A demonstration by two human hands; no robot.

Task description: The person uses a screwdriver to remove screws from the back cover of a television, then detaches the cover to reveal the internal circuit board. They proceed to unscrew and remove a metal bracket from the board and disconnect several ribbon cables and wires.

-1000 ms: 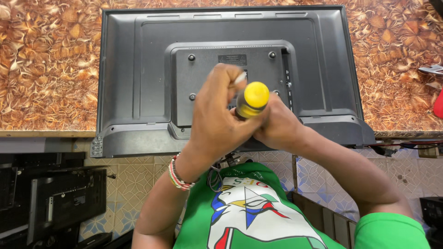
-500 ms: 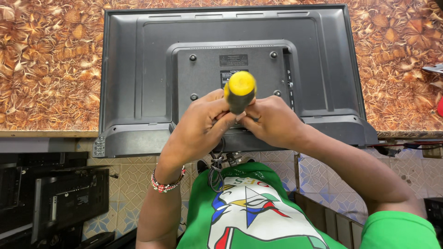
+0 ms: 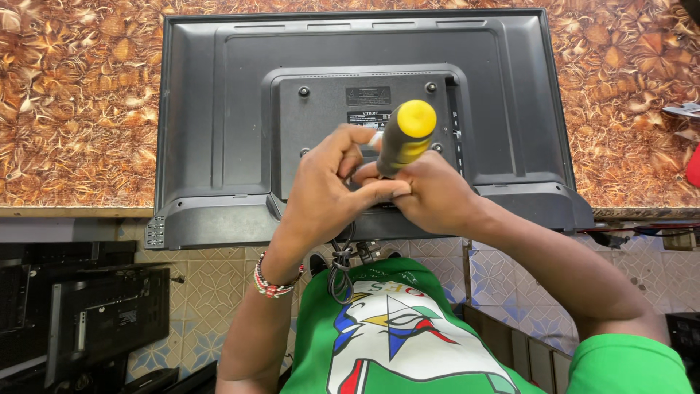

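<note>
Since half a second ago, both hands have shifted slightly toward the lower edge of the TV [image 3: 219, 117], and the screwdriver [image 3: 405, 138] now leans a little to the right instead of pointing its yellow cap straight at the camera. A second ago the cap sat further right, over the right hand.

Right hand [image 3: 437, 197] is clenched round the lower part of the screwdriver's black grip. Left hand [image 3: 328, 190] curls in beside it, fingertips [image 3: 379, 188] touching the shaft area just under the grip; whether it grips the tool or only steadies it, I cannot tell. A beaded bracelet [image 3: 273, 281] sits on the left wrist.

The screwdriver stands nearly upright over the raised centre panel on the TV's back, near that panel's lower edge. Its tip is hidden behind the hands.

The TV lies face down on the table [image 3: 73, 109], which has a brown leaf-patterned top, with its lower edge jutting just past the table's front edge. A dark cable [image 3: 339, 270] hangs below the hands, in front of the green shirt [image 3: 408, 343]. Another dark screen [image 3: 102, 321] stands lower left, on the tiled floor.
</note>
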